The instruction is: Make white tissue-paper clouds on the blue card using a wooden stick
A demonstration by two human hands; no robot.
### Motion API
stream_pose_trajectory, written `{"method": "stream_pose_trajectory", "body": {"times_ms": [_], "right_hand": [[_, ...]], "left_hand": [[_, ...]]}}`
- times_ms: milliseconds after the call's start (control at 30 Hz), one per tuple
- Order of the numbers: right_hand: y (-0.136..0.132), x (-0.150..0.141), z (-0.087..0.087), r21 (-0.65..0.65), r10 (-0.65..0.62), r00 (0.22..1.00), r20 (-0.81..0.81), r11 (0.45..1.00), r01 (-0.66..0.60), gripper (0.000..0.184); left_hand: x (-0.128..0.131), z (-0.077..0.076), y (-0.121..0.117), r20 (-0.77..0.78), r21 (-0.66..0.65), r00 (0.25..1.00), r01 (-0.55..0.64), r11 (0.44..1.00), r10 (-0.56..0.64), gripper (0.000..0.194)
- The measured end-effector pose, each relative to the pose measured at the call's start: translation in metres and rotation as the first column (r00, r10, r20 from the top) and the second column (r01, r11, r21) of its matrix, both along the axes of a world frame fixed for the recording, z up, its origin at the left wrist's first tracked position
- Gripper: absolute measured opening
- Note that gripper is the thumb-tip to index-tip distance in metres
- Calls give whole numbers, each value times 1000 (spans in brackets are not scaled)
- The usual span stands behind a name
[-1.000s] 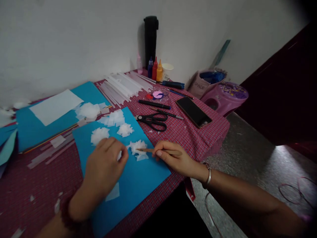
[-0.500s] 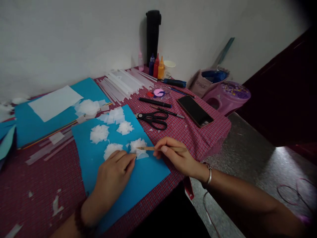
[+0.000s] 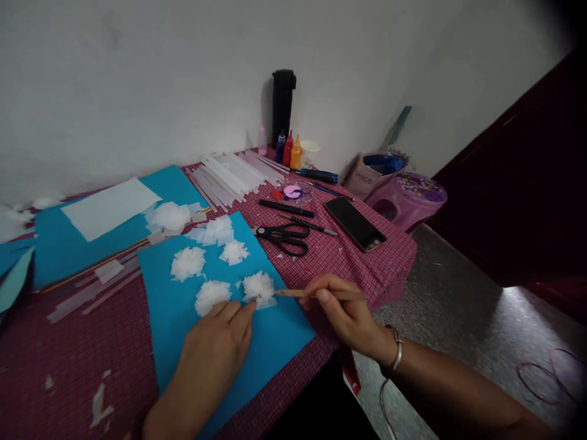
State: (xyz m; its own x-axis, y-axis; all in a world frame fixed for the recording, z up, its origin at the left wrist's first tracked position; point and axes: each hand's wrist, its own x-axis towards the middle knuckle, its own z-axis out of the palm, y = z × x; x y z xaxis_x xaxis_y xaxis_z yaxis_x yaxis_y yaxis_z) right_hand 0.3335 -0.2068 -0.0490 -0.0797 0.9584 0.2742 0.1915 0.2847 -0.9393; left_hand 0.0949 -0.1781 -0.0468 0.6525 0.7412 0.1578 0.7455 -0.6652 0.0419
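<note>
Between the thumb and fingers of my right hand is a pointed wooden stick, held nearly level. Its tip is at the right edge of a ruffled white paper puff. My left hand rests on the blue sheet, fingers bent and drawn together, fingertips at the near edge of that same puff. Its thumb is mostly hidden. Another white puff lies just beyond the left knuckles. Farther back on the sheet are two more puffs, a larger one and a smaller one, with loose paper squares.
Right of the sheet lie scissors, a black marker, pens and a phone. White paper strips, paint bottles and a black flask are at the back. A pink stool stands past the table corner.
The stick's tip has drawn back from the top of the puff to its right edge as my right hand shifted right. The view has tilted up slightly, so everything sits lower.
</note>
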Motion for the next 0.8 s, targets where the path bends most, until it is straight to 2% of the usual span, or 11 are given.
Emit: {"method": "stream_pose_trajectory", "body": {"times_ms": [67, 133, 200, 267, 333, 433, 500, 567, 667, 800], "right_hand": [[0, 6, 5, -44, -109, 994, -29, 993, 107, 26], [2, 12, 14, -27, -201, 978, -63, 979, 200, 30], [7, 16, 23, 9, -275, 955, -114, 961, 277, 31], [11, 17, 29, -12, -304, 937, -171, 952, 306, 32], [15, 14, 30, -74, -269, 941, -205, 963, 260, 32], [17, 6, 23, -147, -195, 944, -265, 976, 160, 36], [16, 0, 18, -162, -155, 937, -314, 981, 108, 37], [15, -5, 15, -156, -114, 932, -345, 986, 63, 37], [11, -13, 14, -143, -55, 930, -363, 990, 2, 36], [6, -20, 16, -122, 21, 917, -398, 990, -76, 34]], "left_hand": [[0, 1, -2, -65, 2, 998, 3, 1000, -3, 34], [1, 2, -5, -128, -11, 992, -3, 1000, 1, 37], [1, 1, -7, -171, -33, 985, -11, 999, 5, 41], [0, -1, -9, -176, -58, 984, -23, 998, 12, 43], [-2, -2, -8, -126, -97, 992, -39, 995, 27, 42], [-6, 4, -3, 94, -221, 991, -74, 972, 97, 29], [-7, 14, 1, 294, -352, 934, -93, 931, 205, 20], [-5, 25, 3, 448, -482, 825, -102, 870, 345, 17], [6, 35, 3, 534, -593, 693, -101, 799, 484, 20], [21, 34, 3, 527, -646, 668, -87, 759, 525, 21]]}}
